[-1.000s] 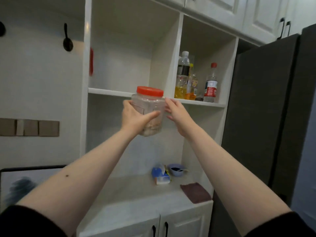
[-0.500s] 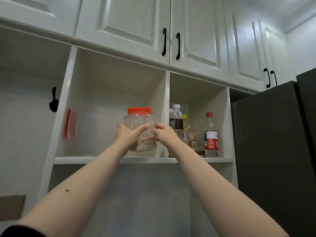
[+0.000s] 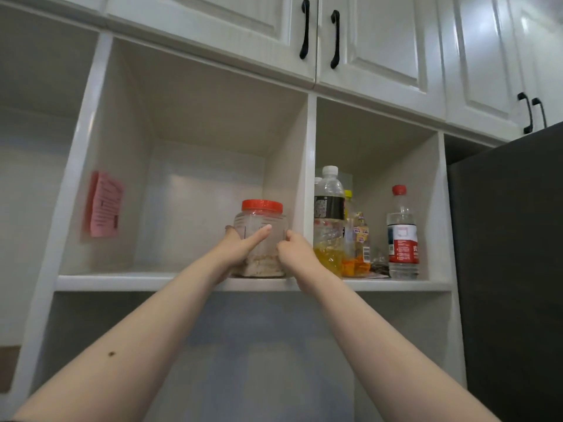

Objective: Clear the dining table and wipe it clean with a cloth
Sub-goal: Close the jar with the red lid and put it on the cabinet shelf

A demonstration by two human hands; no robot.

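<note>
Two bare arms are reaching up to a white shelf (image 3: 128, 283). A clear plastic jar (image 3: 260, 239) with a red lid (image 3: 262, 206) is sitting on the shelf, at the right side of the big open cubby, just beside the white divider (image 3: 308, 178). A little pale, crumbly food is lying in the bottom of the jar.

The left hand (image 3: 240, 248) is grasping the jar from the left side. Its thumb (image 3: 262, 234) is lying across the front of the jar, and its other fingers are going around the far side. The right hand (image 3: 294, 248) is touching the right side of the jar with its fingers curled in. They are pressing on the jar, but whether they are really wrapping around it is hard to tell.

In the next cubby to the right, some bottles are standing close together. A tall clear bottle (image 3: 329, 220) with a white cap and a black label is holding yellow liquid. A smaller bottle with a yellow cap (image 3: 356, 239) is standing just behind it. A water bottle with a red cap (image 3: 402, 233) is standing apart, near the right wall.

A pink paper (image 3: 105, 205) is sticking on the left wall of the big cubby. White cupboard doors (image 3: 384, 41) with black handles (image 3: 304, 28) are hanging above. A big dark fridge (image 3: 511, 254) is standing on the right.
</note>
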